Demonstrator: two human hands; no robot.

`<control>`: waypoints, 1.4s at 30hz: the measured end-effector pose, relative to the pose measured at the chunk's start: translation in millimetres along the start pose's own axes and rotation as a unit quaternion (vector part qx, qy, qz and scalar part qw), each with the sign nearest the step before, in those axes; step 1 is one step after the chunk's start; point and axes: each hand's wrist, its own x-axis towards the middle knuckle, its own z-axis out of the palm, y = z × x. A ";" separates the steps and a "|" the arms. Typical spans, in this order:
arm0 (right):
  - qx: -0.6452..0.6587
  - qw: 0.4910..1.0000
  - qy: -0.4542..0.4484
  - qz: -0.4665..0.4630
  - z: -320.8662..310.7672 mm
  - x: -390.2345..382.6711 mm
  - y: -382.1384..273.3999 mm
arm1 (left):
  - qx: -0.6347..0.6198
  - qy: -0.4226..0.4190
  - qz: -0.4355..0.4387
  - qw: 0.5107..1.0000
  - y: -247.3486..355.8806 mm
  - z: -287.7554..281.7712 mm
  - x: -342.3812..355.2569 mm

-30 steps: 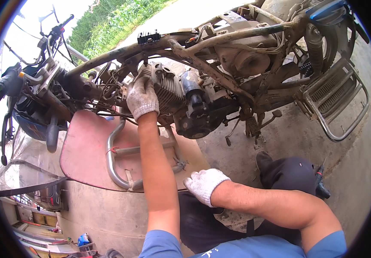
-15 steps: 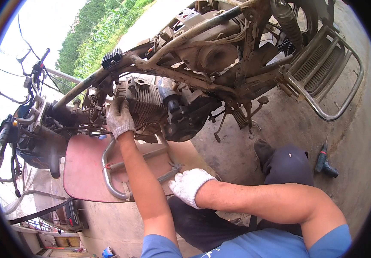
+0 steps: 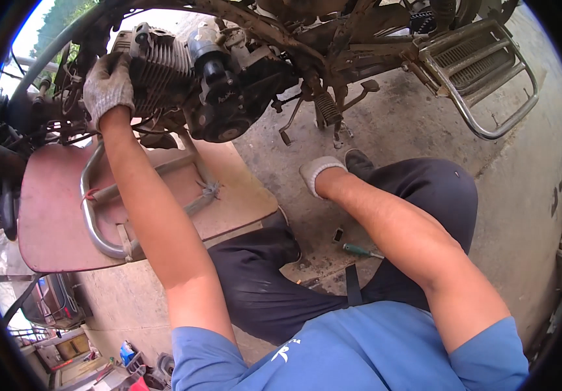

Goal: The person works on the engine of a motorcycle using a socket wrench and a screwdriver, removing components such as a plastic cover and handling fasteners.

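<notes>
stained concrete floor (image 3: 522, 169) – bright daylight, green foliage (image 3: 59, 29) upper left

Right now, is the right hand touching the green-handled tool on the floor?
Apart: the head view shows concrete floor between the right hand and the green-handled tool.

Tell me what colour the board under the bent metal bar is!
The board is faded pink, best seen in the head view.
</notes>
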 end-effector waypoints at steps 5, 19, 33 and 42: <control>0.182 0.964 0.005 0.195 38.7 35.9 79.2 | 0.131 0.017 -0.016 0.991 -13.7 -3.9 7.5; 0.099 0.987 -0.092 0.085 173.5 28.6 35.1 | 0.069 0.038 0.042 0.996 2.1 -16.3 -11.6; 0.100 0.987 0.094 -0.085 -113.5 -45.7 -85.1 | 0.018 0.108 -0.025 0.994 24.2 -16.4 -25.9; 0.049 0.820 0.546 -0.162 -294.6 -4.6 -141.2 | -0.255 -0.030 -0.167 0.952 50.3 -76.4 -129.4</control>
